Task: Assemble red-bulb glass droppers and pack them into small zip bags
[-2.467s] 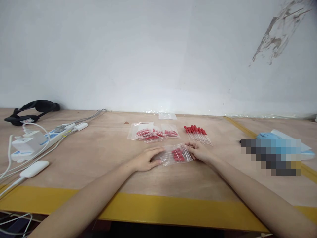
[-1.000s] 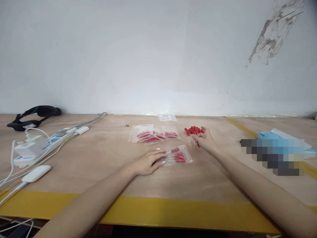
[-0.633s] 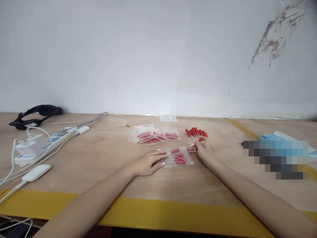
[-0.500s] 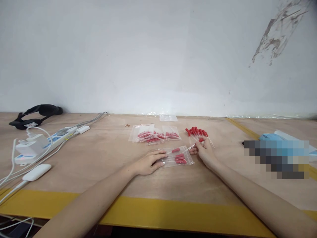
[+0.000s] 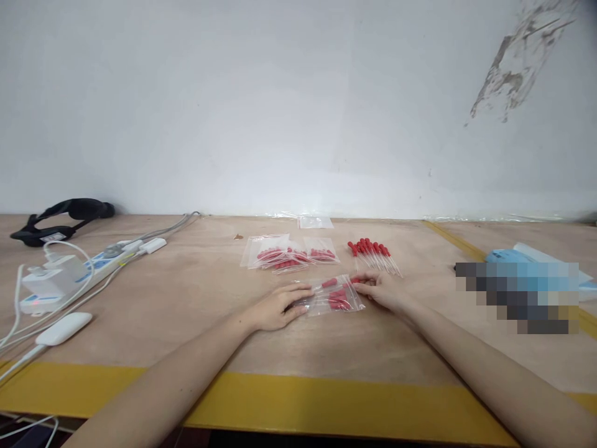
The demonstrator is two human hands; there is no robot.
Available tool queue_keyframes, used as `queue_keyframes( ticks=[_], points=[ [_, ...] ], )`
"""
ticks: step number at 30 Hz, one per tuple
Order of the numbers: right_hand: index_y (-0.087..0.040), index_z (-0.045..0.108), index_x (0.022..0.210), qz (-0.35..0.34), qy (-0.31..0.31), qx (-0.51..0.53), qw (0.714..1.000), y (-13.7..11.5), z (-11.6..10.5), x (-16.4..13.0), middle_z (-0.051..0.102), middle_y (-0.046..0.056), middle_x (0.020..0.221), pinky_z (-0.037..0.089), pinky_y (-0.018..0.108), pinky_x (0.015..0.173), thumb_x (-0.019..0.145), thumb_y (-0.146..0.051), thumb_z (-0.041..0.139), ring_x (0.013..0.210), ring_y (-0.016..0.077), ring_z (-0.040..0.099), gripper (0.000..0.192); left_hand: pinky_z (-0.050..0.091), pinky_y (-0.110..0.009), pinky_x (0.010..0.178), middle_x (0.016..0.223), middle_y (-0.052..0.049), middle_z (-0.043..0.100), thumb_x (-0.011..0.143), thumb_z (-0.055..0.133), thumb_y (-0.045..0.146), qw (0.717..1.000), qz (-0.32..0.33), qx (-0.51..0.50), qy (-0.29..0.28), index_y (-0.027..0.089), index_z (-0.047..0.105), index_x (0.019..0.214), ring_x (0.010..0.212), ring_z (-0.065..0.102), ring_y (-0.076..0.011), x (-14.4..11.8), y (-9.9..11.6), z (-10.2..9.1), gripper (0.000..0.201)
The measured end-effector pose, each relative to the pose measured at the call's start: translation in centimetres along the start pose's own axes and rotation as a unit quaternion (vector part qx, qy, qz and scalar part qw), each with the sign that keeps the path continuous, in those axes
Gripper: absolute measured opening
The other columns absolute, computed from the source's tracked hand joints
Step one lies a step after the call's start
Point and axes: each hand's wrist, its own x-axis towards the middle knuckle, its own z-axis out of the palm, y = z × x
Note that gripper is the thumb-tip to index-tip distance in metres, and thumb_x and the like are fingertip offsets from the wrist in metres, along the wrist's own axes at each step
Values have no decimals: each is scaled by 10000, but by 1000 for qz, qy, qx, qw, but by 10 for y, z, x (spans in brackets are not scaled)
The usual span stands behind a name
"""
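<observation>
A clear plastic zip bag (image 5: 317, 306) lies flat on the table with several red-bulbed droppers (image 5: 339, 296) inside. My left hand (image 5: 280, 306) grips the bag's left end, fingers above and thumb below. At the bag's right end, my right hand (image 5: 379, 290) pinches the red bulb of another dropper (image 5: 356, 281). The thin stem of that dropper lies within the bag, with the bulb at the mouth. Just behind my right hand is a loose fan of red-bulbed droppers (image 5: 370, 247) with thin clear stems.
Several filled bags (image 5: 284, 256) lie overlapping behind the left hand. An empty-looking bag (image 5: 316, 222) rests by the wall. On the left are a power strip (image 5: 105, 264) with chargers, a white puck-shaped device (image 5: 65, 328) and a black headset (image 5: 65, 221). A blue package (image 5: 506, 256) lies at right.
My right hand has moved left and slightly down, sliding its dropper into the bag. My left hand keeps its grip on the bag. The view has shifted slightly.
</observation>
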Motion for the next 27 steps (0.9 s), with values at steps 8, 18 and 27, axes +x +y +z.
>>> queue_keyframes(
  ticks=[8, 18, 27],
  points=[
    [-181, 602, 712, -48, -17, 16, 999, 5, 14, 11, 654, 12, 650, 489, 288, 601, 542, -275, 712, 639, 167, 612, 223, 315, -349, 1011, 1320, -64, 420, 874, 405, 328, 1000, 12, 7, 12, 225, 414, 1270, 1199, 397, -186, 0, 1, 0, 409],
    [-177, 523, 780, 19, -11, 12, 1000, -6, 12, 6, 446, -86, 380, 263, 167, 305, 724, -369, 554, 289, 56, 360, 202, 331, -347, 1001, 1295, -74, 449, 869, 415, 322, 1000, 18, 2, 21, 213, 431, 1255, 1185, 414, -187, 1, 4, -1, 402],
    [-154, 630, 704, -6, -64, -28, 997, -14, 15, 8, 603, 10, 567, 397, 207, 438, 650, -393, 644, 519, 118, 535, 245, 342, -364, 990, 1279, -67, 469, 863, 435, 328, 999, 21, -21, 29, 226, 388, 1285, 1175, 425, -199, -1, 3, -2, 436]
  ],
)
